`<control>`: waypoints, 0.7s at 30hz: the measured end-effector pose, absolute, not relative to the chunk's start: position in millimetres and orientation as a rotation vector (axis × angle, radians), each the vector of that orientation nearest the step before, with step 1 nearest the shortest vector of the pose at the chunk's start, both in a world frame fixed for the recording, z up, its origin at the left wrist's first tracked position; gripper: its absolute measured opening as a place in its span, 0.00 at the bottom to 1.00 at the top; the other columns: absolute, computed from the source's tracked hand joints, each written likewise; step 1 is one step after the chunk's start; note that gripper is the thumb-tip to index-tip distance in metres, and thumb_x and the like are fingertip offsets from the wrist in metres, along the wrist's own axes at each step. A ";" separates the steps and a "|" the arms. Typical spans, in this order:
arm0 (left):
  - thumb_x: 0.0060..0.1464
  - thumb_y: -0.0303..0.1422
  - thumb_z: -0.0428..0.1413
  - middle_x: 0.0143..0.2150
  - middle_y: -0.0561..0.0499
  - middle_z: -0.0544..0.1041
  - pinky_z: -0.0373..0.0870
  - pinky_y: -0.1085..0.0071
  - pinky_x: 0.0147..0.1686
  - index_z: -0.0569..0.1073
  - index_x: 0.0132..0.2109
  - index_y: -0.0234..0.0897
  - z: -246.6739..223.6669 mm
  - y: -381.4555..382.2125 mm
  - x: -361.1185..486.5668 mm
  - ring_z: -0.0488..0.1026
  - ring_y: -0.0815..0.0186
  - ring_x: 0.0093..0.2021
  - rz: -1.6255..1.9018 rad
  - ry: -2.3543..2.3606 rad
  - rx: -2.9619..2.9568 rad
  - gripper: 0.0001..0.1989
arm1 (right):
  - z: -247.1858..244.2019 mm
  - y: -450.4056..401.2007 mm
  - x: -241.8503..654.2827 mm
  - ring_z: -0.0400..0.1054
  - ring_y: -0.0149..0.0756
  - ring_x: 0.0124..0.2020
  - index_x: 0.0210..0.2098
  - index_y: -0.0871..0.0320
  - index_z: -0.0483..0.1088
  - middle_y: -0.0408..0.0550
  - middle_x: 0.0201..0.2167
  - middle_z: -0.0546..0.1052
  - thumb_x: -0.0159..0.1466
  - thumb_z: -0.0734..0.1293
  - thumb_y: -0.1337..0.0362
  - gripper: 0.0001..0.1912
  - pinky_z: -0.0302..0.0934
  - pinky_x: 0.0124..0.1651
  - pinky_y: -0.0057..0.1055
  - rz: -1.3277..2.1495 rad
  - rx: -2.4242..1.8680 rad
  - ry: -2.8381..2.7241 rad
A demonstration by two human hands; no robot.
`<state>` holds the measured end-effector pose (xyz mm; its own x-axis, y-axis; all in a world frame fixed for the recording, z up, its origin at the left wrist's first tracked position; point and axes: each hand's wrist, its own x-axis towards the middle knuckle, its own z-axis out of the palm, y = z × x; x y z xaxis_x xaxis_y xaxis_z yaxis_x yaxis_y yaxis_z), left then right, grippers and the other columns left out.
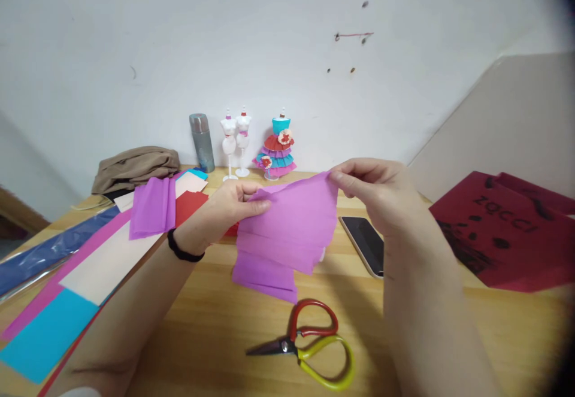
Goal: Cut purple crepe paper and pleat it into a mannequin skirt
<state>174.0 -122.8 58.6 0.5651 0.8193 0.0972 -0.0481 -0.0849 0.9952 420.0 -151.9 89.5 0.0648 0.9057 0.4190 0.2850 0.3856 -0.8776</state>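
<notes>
A thin sheet of purple crepe paper [287,223] hangs between my two hands above the wooden table. My left hand [238,201] pinches its upper left edge, thumb on the near side. At the upper right corner, my right hand [371,181] grips it between thumb and fingers. Below the sheet, a folded purple crepe paper strip [265,277] lies on the table. Scissors [287,345] with one red and one yellow handle rest nearer to me, their blades pointing left.
Coloured paper sheets [103,271] and a purple crepe piece [153,208] lie left. Behind stand a grey bottle [203,145], two white mini mannequins [229,145] and one in a ruffled paper dress [277,148]. A phone [365,244] and red bag [507,235] lie right.
</notes>
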 end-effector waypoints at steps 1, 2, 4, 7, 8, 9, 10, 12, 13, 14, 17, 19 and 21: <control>0.48 0.38 0.66 0.34 0.49 0.81 0.73 0.68 0.38 0.80 0.37 0.34 58.7 -122.6 174.4 0.78 0.63 0.36 0.845 0.715 1.503 0.12 | 89.5 -152.2 419.0 0.66 0.36 0.27 0.21 0.52 0.74 0.44 0.22 0.73 0.52 0.74 0.61 0.07 0.62 0.32 0.35 0.658 -1.125 -1.468; 0.48 0.38 0.66 0.33 0.49 0.81 0.73 0.68 0.37 0.79 0.36 0.33 58.9 -122.5 174.9 0.77 0.63 0.35 0.865 0.739 1.512 0.12 | 89.5 -152.6 417.9 0.67 0.36 0.29 0.21 0.52 0.74 0.45 0.24 0.74 0.52 0.74 0.61 0.07 0.62 0.33 0.35 0.651 -1.114 -1.460; 0.48 0.38 0.65 0.34 0.49 0.81 0.72 0.69 0.37 0.79 0.37 0.33 59.3 -122.3 175.9 0.77 0.64 0.34 0.908 0.778 1.518 0.13 | 89.6 -153.4 415.2 0.68 0.37 0.31 0.20 0.53 0.74 0.46 0.27 0.76 0.52 0.74 0.60 0.08 0.63 0.35 0.35 0.669 -1.093 -1.464; 0.48 0.37 0.65 0.37 0.48 0.81 0.73 0.68 0.39 0.79 0.40 0.33 58.7 -121.0 176.9 0.77 0.63 0.36 0.981 0.776 1.514 0.14 | 89.2 -154.3 411.7 0.66 0.35 0.27 0.21 0.54 0.73 0.45 0.23 0.75 0.53 0.73 0.58 0.09 0.61 0.33 0.33 0.725 -1.090 -1.472; 0.48 0.37 0.65 0.38 0.48 0.81 0.73 0.68 0.40 0.80 0.42 0.33 58.0 -120.2 177.0 0.77 0.63 0.37 1.006 0.758 1.514 0.15 | 88.9 -154.3 411.0 0.65 0.34 0.26 0.21 0.54 0.74 0.44 0.22 0.74 0.54 0.73 0.58 0.09 0.61 0.31 0.33 0.735 -1.097 -1.469; 0.48 0.36 0.65 0.40 0.48 0.82 0.73 0.68 0.41 0.80 0.44 0.34 57.2 -119.4 177.0 0.78 0.62 0.39 1.027 0.736 1.512 0.16 | 88.6 -154.1 410.5 0.65 0.34 0.25 0.22 0.54 0.74 0.44 0.21 0.73 0.54 0.73 0.58 0.09 0.61 0.31 0.33 0.743 -1.101 -1.464; 0.48 0.36 0.65 0.41 0.48 0.82 0.73 0.67 0.42 0.79 0.45 0.35 56.4 -118.6 176.8 0.78 0.62 0.40 1.037 0.713 1.506 0.16 | 88.3 -153.8 410.4 0.66 0.34 0.25 0.23 0.54 0.75 0.44 0.22 0.74 0.53 0.74 0.58 0.08 0.61 0.31 0.33 0.758 -1.100 -1.458; 0.48 0.36 0.66 0.41 0.47 0.82 0.74 0.66 0.42 0.79 0.46 0.35 55.1 -117.4 176.3 0.78 0.61 0.40 1.030 0.686 1.482 0.17 | 87.7 -152.7 411.1 0.67 0.35 0.25 0.26 0.53 0.77 0.44 0.24 0.76 0.52 0.74 0.58 0.06 0.62 0.31 0.33 0.807 -1.096 -1.464; 0.47 0.36 0.66 0.40 0.47 0.82 0.74 0.66 0.41 0.80 0.45 0.34 54.9 -117.1 176.0 0.78 0.61 0.39 1.019 0.686 1.468 0.18 | 87.6 -152.0 411.8 0.67 0.34 0.25 0.26 0.53 0.77 0.45 0.23 0.76 0.52 0.75 0.58 0.06 0.63 0.30 0.33 0.825 -1.095 -1.466; 0.46 0.37 0.67 0.39 0.47 0.82 0.74 0.67 0.40 0.80 0.44 0.34 54.9 -116.9 175.7 0.78 0.61 0.38 1.001 0.695 1.454 0.18 | 87.7 -151.4 412.5 0.66 0.34 0.24 0.26 0.52 0.77 0.44 0.23 0.75 0.51 0.75 0.58 0.06 0.62 0.29 0.33 0.832 -1.097 -1.469; 0.44 0.38 0.68 0.36 0.47 0.82 0.73 0.69 0.37 0.80 0.43 0.33 55.8 -116.4 175.1 0.77 0.62 0.35 0.955 0.734 1.441 0.18 | 88.2 -149.9 413.8 0.62 0.32 0.22 0.21 0.52 0.75 0.43 0.19 0.71 0.50 0.75 0.58 0.08 0.60 0.26 0.32 0.821 -1.111 -1.485; 0.45 0.38 0.68 0.36 0.47 0.82 0.72 0.70 0.36 0.81 0.42 0.33 56.4 -115.4 174.6 0.77 0.63 0.35 0.948 0.754 1.436 0.18 | 87.9 -149.3 413.9 0.61 0.32 0.21 0.21 0.52 0.74 0.43 0.18 0.70 0.51 0.75 0.57 0.09 0.59 0.24 0.31 0.833 -1.104 -1.497; 0.45 0.37 0.68 0.38 0.47 0.82 0.71 0.70 0.37 0.81 0.43 0.34 56.7 -114.0 173.9 0.78 0.63 0.37 0.974 0.758 1.434 0.18 | 86.4 -148.6 414.0 0.61 0.32 0.22 0.22 0.52 0.75 0.43 0.19 0.71 0.52 0.75 0.57 0.08 0.59 0.25 0.31 0.843 -1.081 -1.497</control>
